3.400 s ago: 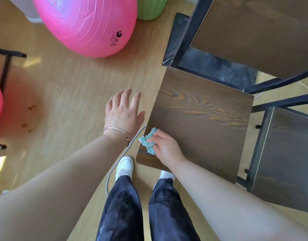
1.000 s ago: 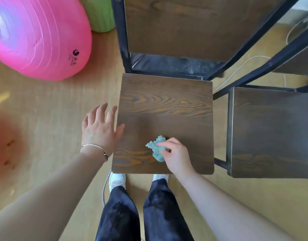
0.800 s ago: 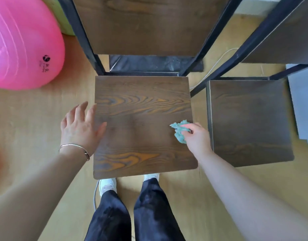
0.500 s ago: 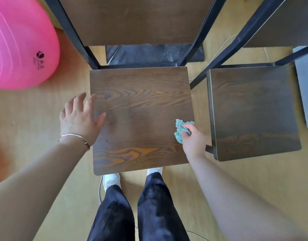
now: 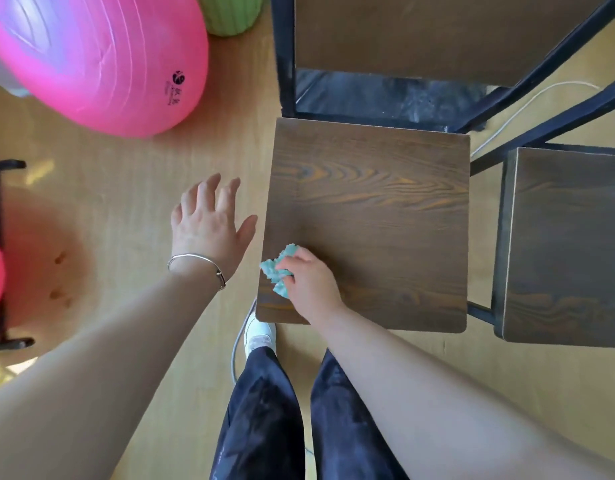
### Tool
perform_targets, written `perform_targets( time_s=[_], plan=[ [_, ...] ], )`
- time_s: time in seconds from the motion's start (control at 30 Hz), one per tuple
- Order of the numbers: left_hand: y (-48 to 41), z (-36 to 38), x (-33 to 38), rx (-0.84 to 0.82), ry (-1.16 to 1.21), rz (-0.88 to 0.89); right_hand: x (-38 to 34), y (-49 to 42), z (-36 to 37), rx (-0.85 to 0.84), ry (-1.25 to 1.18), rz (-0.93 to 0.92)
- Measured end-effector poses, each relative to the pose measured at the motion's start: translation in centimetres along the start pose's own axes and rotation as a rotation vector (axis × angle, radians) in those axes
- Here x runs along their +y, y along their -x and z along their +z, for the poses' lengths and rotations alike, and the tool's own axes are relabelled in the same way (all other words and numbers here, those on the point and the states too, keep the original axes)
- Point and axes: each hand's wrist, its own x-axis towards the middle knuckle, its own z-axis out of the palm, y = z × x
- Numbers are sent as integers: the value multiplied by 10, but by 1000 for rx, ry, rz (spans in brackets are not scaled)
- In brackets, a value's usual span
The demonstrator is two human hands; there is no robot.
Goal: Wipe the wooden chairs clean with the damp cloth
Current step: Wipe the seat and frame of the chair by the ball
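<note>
A dark wooden chair seat (image 5: pixel 385 209) with a black metal frame stands in front of me, its backrest (image 5: pixel 420 29) at the top. My right hand (image 5: pixel 311 284) grips a crumpled teal cloth (image 5: pixel 277 270) and presses it on the seat's near left corner. My left hand (image 5: pixel 209 223) hovers with spread fingers just left of the seat's edge, over the floor, holding nothing. A second wooden chair seat (image 5: pixel 569 244) stands to the right.
A big pink exercise ball (image 5: pixel 91 57) lies at the upper left, with a green ribbed container (image 5: pixel 230 12) behind it. A black metal stand (image 5: pixel 1 251) is at the far left. A white cable (image 5: pixel 528 105) runs over the wooden floor. My legs and white shoe (image 5: pixel 259 334) are below the seat.
My right hand has swept the cloth from the seat's right edge across to its near left corner. My left hand has stayed beside the left edge. The view has shifted left.
</note>
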Motion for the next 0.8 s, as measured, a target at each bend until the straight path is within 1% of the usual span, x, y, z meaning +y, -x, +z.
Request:
perform_targets(
  time_s=[0.2, 0.27, 0.3, 0.37, 0.43, 0.47, 0.53, 0.6, 0.7, 0.8],
  plan=[
    [18, 9, -22, -25, 21, -36, -23, 31, 39, -359, 169, -192],
    [23, 12, -26, -30, 17, -35, -22, 44, 42, -445, 213, -264],
    [25, 12, -28, -31, 17, -34, -20, 49, 43, -452, 211, -283],
    [26, 11, -30, -26, 25, -35, -17, 53, 39, -385, 136, -270],
    [27, 10, -32, -13, 28, -36, -15, 44, 21, -231, -13, -174],
    [26, 10, -33, -9, 26, -36, -13, 33, 8, -126, -83, -129],
    [24, 10, -34, -7, 22, -37, -7, -1, -27, 89, -91, -73],
    [21, 10, -34, -3, 26, -37, -2, -42, -62, 241, -41, -12],
    [18, 11, -32, 5, 28, -32, 0, -100, -94, 326, -9, 117],
    [15, 10, -27, 8, 40, -22, -4, -138, -100, 306, 72, 156]
  ],
)
